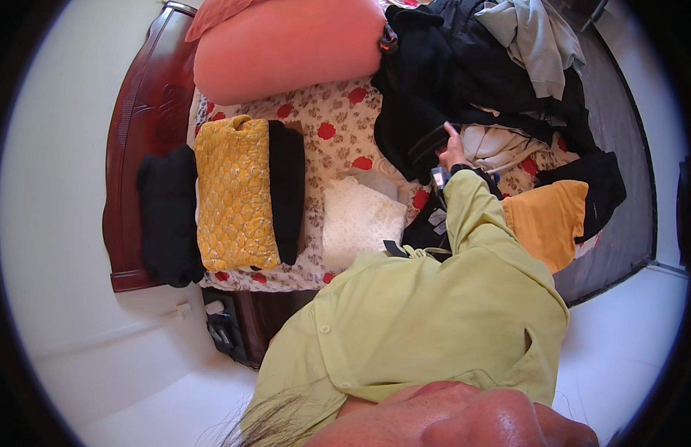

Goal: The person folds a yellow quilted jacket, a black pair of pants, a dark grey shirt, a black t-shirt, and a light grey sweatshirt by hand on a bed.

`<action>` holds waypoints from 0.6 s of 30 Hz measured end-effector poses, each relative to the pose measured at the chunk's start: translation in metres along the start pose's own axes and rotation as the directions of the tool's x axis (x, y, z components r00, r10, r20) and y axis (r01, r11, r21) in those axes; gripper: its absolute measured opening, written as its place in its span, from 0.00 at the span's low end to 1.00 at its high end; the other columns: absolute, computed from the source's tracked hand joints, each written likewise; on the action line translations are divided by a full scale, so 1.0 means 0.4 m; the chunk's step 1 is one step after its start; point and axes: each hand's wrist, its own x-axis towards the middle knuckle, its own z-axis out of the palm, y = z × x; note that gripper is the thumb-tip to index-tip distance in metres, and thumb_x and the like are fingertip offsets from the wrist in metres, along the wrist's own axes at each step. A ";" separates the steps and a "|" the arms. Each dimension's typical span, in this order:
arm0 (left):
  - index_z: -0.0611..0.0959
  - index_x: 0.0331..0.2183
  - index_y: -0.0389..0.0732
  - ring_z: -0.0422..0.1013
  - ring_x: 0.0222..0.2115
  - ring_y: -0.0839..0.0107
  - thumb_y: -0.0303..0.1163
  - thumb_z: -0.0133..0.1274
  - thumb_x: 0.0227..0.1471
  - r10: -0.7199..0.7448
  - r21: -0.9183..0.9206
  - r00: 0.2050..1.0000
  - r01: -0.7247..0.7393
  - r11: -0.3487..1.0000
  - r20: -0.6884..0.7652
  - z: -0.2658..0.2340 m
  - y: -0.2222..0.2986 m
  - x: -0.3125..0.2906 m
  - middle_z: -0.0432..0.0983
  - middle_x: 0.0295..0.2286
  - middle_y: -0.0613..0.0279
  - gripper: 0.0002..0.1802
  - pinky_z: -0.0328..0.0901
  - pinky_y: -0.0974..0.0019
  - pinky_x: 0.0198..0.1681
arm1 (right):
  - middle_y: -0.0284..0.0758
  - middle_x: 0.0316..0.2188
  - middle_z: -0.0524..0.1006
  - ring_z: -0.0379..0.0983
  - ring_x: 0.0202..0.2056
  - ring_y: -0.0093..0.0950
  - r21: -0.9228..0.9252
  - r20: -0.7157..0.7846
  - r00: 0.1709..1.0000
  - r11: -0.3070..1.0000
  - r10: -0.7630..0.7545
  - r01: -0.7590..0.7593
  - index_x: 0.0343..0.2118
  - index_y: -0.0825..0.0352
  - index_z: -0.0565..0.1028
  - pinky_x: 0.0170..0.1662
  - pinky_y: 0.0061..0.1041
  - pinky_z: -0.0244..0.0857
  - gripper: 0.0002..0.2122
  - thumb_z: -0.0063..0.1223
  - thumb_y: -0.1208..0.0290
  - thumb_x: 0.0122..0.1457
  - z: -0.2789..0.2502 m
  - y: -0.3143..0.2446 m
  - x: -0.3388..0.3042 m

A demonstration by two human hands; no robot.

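My right hand [454, 154] reaches out over the bed, beside a pile of black clothes [416, 97]. One digit is stretched out along the edge of a black garment, apart from the others, which are partly hidden; I see nothing held in it. A dark band with a small device [440, 177] is around that wrist. Just right of the hand lies a crumpled cream-white cloth [494, 145]. Nearer to me are a folded white textured garment [362, 220] and a black item [427, 227] partly covered by my sleeve. My left hand does not show.
A folded yellow quilted piece [235, 195] lies between black folded clothes [168, 216] at the left. Behind is a large pink roll of bedding [289, 52]. A grey garment [531, 45] tops the pile; an orange cloth [548, 220] lies right. A dark red headboard [148, 127] borders the bed.
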 end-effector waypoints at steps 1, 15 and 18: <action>0.69 0.44 0.36 0.66 0.36 0.54 0.38 0.51 0.42 0.001 -0.010 1.000 -0.001 1.000 -0.002 0.013 -0.003 -0.001 0.71 0.33 0.45 0.27 0.61 0.61 0.40 | 0.29 0.25 0.74 0.70 0.28 0.28 0.069 0.141 0.990 0.997 0.023 -0.033 0.28 0.59 0.72 0.31 0.30 0.65 0.09 0.56 0.64 0.43 0.011 -0.026 -0.035; 0.71 0.43 0.37 0.69 0.31 0.58 0.38 0.52 0.41 0.219 -0.138 0.976 -0.215 0.967 0.012 0.084 0.001 0.182 0.72 0.31 0.46 0.25 0.64 0.63 0.35 | 0.31 0.25 0.74 0.72 0.25 0.23 -0.110 0.525 0.652 0.717 -0.547 0.689 0.28 0.65 0.72 0.28 0.20 0.66 0.06 0.55 0.72 0.47 0.161 -0.456 -0.636; 0.71 0.43 0.38 0.70 0.30 0.61 0.38 0.53 0.41 0.333 -0.053 0.942 -0.331 0.942 0.046 0.062 0.055 0.254 0.73 0.31 0.48 0.25 0.64 0.64 0.34 | 0.33 0.27 0.74 0.72 0.27 0.24 -0.129 0.654 0.479 0.537 -0.586 0.833 0.30 0.67 0.71 0.30 0.19 0.66 0.09 0.55 0.71 0.47 0.185 -0.532 -0.824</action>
